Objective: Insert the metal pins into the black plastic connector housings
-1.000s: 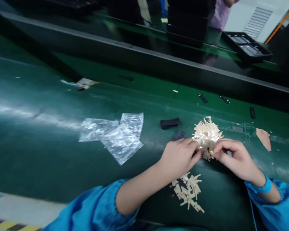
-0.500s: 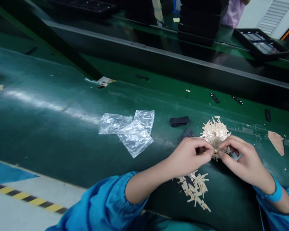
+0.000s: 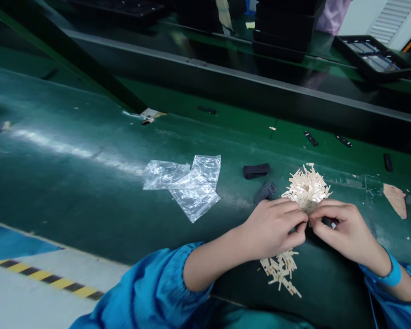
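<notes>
My left hand point(image 3: 277, 228) and my right hand point(image 3: 344, 230) meet fingertip to fingertip, both closed in a pinch. Whatever lies between the fingertips is hidden by the fingers. Just beyond them is a heap of small cream-coloured flat strips point(image 3: 306, 187). A second, looser pile of the same strips point(image 3: 281, 272) lies on the near side, partly covered by my left hand and wrist. Dark perforated flat pieces point(image 3: 266, 192) rest just past my left hand, and a small stack of black flat pieces point(image 3: 256, 171) sits behind them.
Clear plastic bags point(image 3: 192, 185) lie on the green table point(image 3: 99, 201) to the left. Several small black parts point(image 3: 311, 138) are scattered farther back. A torn tan scrap point(image 3: 395, 201) is at the right. A raised ledge point(image 3: 226, 75) crosses behind, with a black tray point(image 3: 373, 57) beyond.
My fingertips have drawn together, and the left hand has turned over a little. A small pale and amber piece that showed between them is now hidden. The view has shifted slightly.
</notes>
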Tool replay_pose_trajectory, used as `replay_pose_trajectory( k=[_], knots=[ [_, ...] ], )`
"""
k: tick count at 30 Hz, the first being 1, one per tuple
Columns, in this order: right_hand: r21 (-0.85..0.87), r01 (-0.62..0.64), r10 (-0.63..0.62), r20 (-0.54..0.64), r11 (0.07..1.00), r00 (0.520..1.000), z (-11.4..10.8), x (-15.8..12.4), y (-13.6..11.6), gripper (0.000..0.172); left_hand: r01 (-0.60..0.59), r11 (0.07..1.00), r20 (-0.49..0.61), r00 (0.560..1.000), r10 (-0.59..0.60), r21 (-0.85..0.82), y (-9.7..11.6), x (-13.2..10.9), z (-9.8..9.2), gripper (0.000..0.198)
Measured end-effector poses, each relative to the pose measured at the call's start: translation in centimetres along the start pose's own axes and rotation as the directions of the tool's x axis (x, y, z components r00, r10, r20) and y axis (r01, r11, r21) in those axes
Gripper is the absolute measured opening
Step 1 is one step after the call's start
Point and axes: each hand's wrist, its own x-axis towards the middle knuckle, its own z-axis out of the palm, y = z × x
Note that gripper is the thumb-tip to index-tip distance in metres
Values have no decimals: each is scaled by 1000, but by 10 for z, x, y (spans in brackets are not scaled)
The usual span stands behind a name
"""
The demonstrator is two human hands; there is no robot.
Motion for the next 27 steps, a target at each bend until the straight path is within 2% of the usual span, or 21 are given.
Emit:
replay_pose_trajectory(
  k=[3,6,8,10,12,13,15,18,22,27],
  knots=[
    [-11,-39,39,-22,999,999,-3,3,8,19,30,993,-43,998,-35,-111,-1,1,-3,22],
    [-153,-111,104,-57,982,993,-5,7,21,19,152,916,-108,973,-205,-372,0,4,-11,17],
    [-239,-116,106,-54,964,993,-5,9,26,26,274,746,-44,926,-376,-607,0,7,-16,14],
    [-215,-52,37,-74,975,997,-3,10,25,22,377,471,125,867,-482,-798,0,10,-17,16],
    [-113,46,-61,-135,993,989,-1,9,20,7,436,203,293,819,-494,-876,0,12,-14,19],
    [-58,90,-98,-166,994,981,-1,7,17,10,454,106,352,800,-485,-885,0,13,-11,20],
    [28,148,-139,-206,989,968,0,4,12,14,475,-14,426,775,-467,-880,0,13,-6,20],
    [108,166,-139,-224,980,965,-2,2,7,5,526,-100,518,754,-403,-845,1,12,0,18],
    [175,130,-90,-219,976,972,-4,1,5,9,599,-161,617,727,-303,-784,1,11,1,16],
    [277,78,-40,-142,958,989,-4,2,6,7,627,-223,665,715,-216,-747,-2,10,3,15]
  ],
)
